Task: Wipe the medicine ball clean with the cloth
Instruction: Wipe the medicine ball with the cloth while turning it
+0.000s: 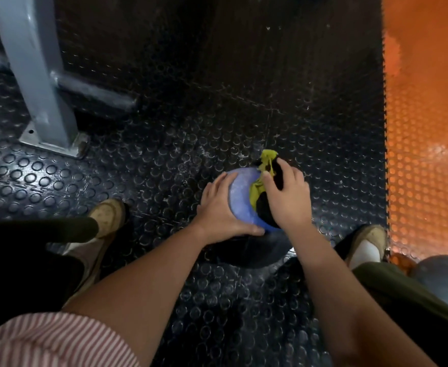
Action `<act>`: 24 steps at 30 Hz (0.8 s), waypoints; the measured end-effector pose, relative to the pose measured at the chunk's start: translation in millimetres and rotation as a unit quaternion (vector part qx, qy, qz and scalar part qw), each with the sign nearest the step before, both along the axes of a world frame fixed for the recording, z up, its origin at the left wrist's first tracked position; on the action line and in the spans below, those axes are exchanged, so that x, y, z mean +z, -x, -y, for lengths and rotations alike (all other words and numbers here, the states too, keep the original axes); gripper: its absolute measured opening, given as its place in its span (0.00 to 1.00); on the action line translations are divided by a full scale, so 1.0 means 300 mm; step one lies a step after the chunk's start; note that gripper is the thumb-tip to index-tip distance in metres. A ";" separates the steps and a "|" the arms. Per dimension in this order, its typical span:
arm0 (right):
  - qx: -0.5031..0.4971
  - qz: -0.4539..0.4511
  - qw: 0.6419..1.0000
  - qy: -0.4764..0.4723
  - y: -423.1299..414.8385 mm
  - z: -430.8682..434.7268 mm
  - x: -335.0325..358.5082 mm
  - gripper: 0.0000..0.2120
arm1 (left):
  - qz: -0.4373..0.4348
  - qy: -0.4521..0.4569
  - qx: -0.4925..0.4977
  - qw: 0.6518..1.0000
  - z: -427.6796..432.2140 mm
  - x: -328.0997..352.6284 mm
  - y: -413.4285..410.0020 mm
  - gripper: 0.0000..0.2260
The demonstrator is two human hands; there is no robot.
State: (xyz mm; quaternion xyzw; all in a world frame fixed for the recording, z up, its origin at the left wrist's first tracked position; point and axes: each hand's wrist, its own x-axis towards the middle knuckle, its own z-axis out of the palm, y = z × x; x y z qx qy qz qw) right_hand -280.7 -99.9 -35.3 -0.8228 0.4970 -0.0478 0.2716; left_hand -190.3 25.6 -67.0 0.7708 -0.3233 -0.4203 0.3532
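Black studded rubber flooring covers the area, bordered on the right by an orange studded mat, with a grey steel post bolted down at the upper left. We note the medicine ball, blue with a dark lower part, resting on the floor between our two tan shoes, the left shoe and the right shoe. Both forearms reach forward and down to it. Our left hand cups the ball's left side, fingers laid over the blue surface and following its curve, thumb wrapped round the near lower edge. Our right hand sits on the ball's upper right, palm down, fingers curled over a yellow and black cloth and gripping it against the ball; a bunched end of the cloth sticks out beyond the fingertips. A striped sleeve shows at the lower left. A second, greyish ball lies at the lower right edge, just beside the right shoe.
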 end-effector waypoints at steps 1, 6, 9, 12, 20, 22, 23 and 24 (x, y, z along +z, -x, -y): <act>-0.003 0.002 1.000 0.029 0.024 -0.032 0.002 0.27 | -0.001 -0.001 0.013 1.000 0.014 0.001 0.003 0.58; 0.083 0.008 0.993 0.084 0.084 -0.170 0.008 0.28 | 0.009 -0.039 -0.059 0.997 0.038 0.020 -0.024 0.60; 0.114 -0.035 0.985 0.122 0.043 -0.133 0.011 0.23 | 0.032 -0.071 -0.125 0.989 0.012 0.033 -0.033 0.66; 0.147 -0.166 0.972 0.083 -0.059 -0.041 0.029 0.21 | 0.039 -0.078 -0.110 0.990 -0.011 0.032 -0.003 0.67; 0.159 -0.291 0.942 -0.050 -0.211 0.074 0.021 0.21 | -0.002 0.002 -0.057 0.998 -0.046 -0.017 0.018 0.65; 0.176 -0.237 0.955 0.016 -0.143 0.025 0.028 0.21 | -0.005 0.000 -0.066 0.998 -0.050 -0.015 0.007 0.66; 0.176 -0.209 0.961 0.051 -0.105 -0.003 0.023 0.21 | 0.001 -0.001 -0.074 0.997 -0.052 -0.013 0.007 0.66; 0.172 -0.181 0.964 0.092 -0.065 -0.034 0.015 0.21 | 0.007 -0.005 -0.086 0.996 -0.052 -0.005 0.010 0.67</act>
